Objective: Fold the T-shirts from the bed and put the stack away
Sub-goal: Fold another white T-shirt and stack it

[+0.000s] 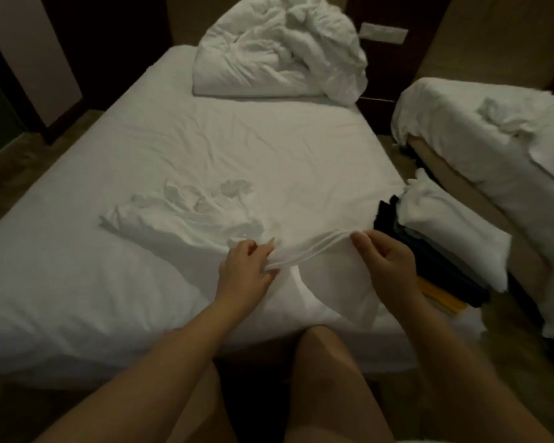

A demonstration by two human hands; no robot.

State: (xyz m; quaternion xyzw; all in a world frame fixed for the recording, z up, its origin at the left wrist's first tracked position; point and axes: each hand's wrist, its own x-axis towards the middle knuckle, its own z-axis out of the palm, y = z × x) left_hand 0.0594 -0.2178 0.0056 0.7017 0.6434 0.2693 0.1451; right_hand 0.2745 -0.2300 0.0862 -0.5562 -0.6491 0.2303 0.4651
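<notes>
Both my hands hold a white T-shirt by its upper edge, just above the bed's near edge. My left hand pinches the left end, my right hand the right end, and the cloth hangs down between them. A crumpled white T-shirt lies on the white sheet to the left of my left hand. A stack of folded T-shirts, with dark, grey and yellow layers and a white one on top, sits at the bed's near right corner, beside my right hand.
A bunched white duvet lies at the head of the bed. A second bed with rumpled white bedding stands to the right across a narrow gap. Dark floor runs along the left. My bare knees are below the bed's edge.
</notes>
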